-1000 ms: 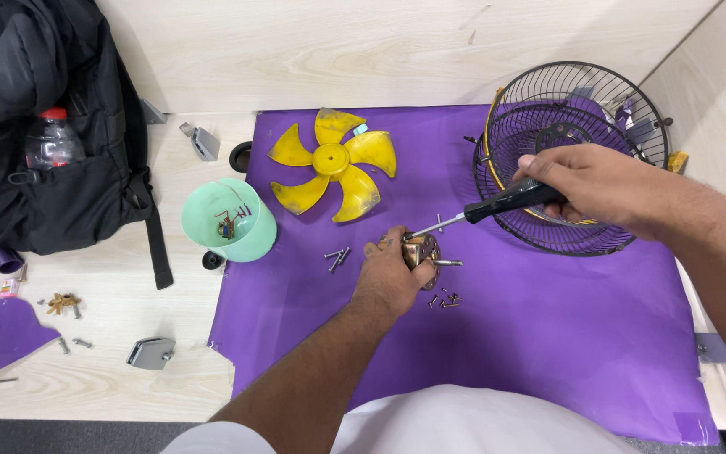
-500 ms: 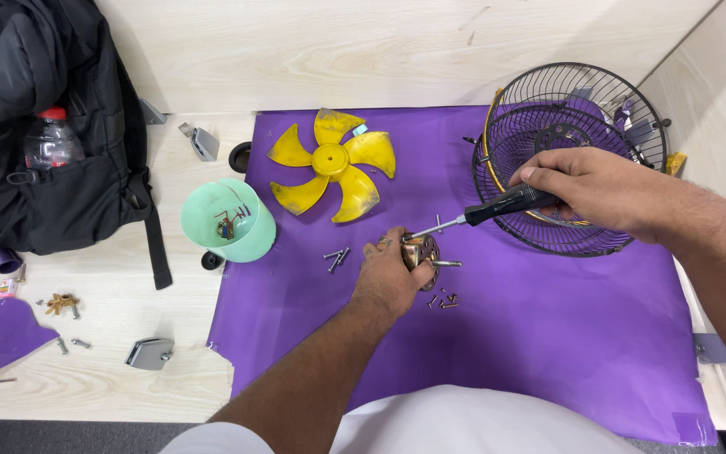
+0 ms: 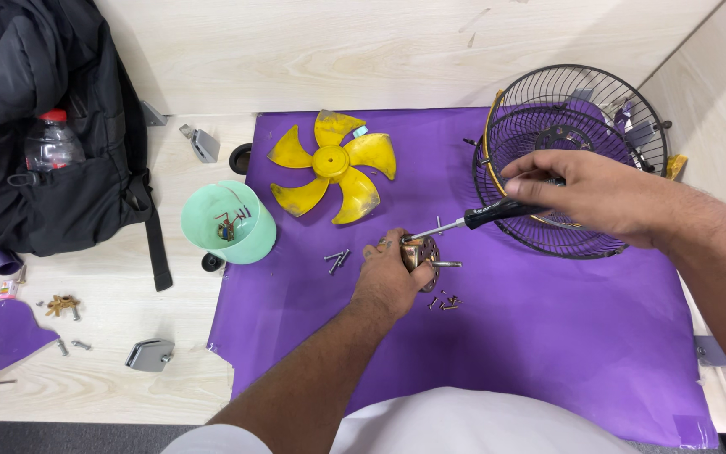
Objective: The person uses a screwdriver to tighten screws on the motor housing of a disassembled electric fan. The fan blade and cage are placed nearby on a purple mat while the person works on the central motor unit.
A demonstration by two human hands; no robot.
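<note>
Left hand: the left hand (image 3: 390,282) is closed around a small round copper-and-steel fan motor (image 3: 422,252), pinning it on the purple sheet (image 3: 548,353) near the sheet's middle; a short steel shaft sticks out of the motor toward the right edge.
Right hand: the right hand (image 3: 586,189) is wrapped about the black handle of a slim screwdriver (image 3: 472,220), fingers curled shut on it; the metal tip meets the top of the motor.
Step in hand: judged from the pose, a screw on the motor housing is being turned, one hand bracing, the other driving.
Next move: it seems to call for keeping the tip seated square in the screw head and the motor held from rolling, since the housing is round and the sheet smooth.
Loose parts: small steel screws (image 3: 336,259) lie just left of the motor, and a few more (image 3: 444,301) just below it.
Around: a yellow five-bladed plastic fan propeller (image 3: 334,164) lies near the sheet's far edge; a black wire fan guard (image 3: 569,160) stands at the far right corner; a mint-green plastic cup (image 3: 228,223) with small parts straddles the left edge.
Off the sheet: a black backpack (image 3: 35,118) with a bottle sits on the pale wooden floor's far left.
Against earlier: hands, motor and screwdriver sit almost where they were; the grip barely shifted.
</note>
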